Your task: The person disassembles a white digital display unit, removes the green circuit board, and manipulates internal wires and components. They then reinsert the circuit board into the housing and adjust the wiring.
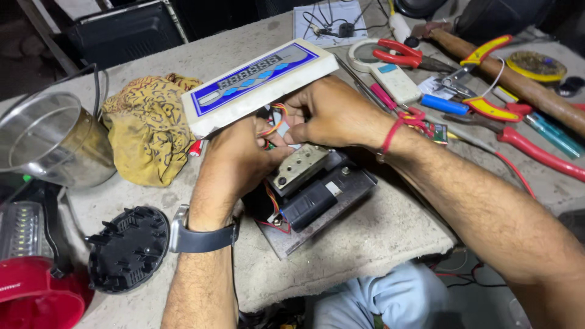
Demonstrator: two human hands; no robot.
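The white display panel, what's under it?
Under the panel, coloured wires run down to a metal block on a base plate. Both hands, left and right, cover the wire ends.

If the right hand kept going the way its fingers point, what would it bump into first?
The right hand points left, toward the left hand. It would probably meet the coloured wires between them first, then the left hand's fingers. Depth there is hard to judge.

Glossy white plastic display panel (259, 82), shiny steel pot (52, 140), rough worn workbench (378, 234)
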